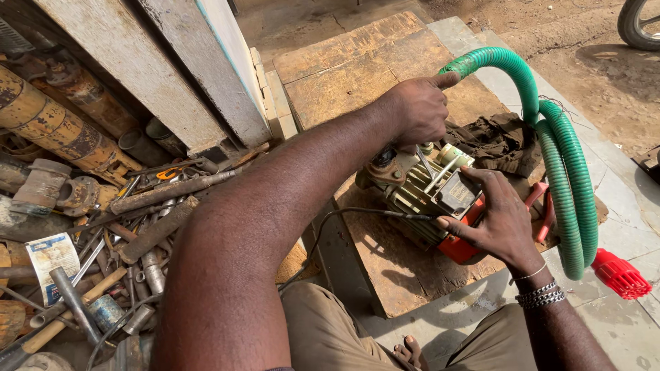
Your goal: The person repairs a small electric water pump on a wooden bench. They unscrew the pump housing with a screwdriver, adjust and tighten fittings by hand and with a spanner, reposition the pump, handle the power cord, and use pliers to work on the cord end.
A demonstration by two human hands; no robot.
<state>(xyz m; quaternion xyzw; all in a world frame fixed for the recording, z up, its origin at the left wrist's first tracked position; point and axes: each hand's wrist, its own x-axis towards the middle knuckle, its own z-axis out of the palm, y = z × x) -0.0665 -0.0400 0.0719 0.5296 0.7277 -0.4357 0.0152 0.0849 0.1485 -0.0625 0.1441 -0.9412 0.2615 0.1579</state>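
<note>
A small electric pump (421,196) with a ribbed grey-green body and an orange end lies on a worn wooden board (357,75). My left hand (416,110) reaches over it, fist closed on a thin metal tool whose shaft (427,165) points down into the pump's top, index finger stretched out. My right hand (495,220) grips the pump's orange end, thumb on the dark terminal box (455,194). A green corrugated hose (564,165) loops from the pump round to a red strainer (619,273). A black cable (344,214) runs off the pump to the left.
A heap of rusty wrenches, pipes and bars (130,227) lies at the left beside rusted cylinders (48,124) and leaning planks (179,75). A dark rag (498,141) sits behind the pump. A wheel (639,24) shows at the top right. My bare toes (411,352) rest on concrete.
</note>
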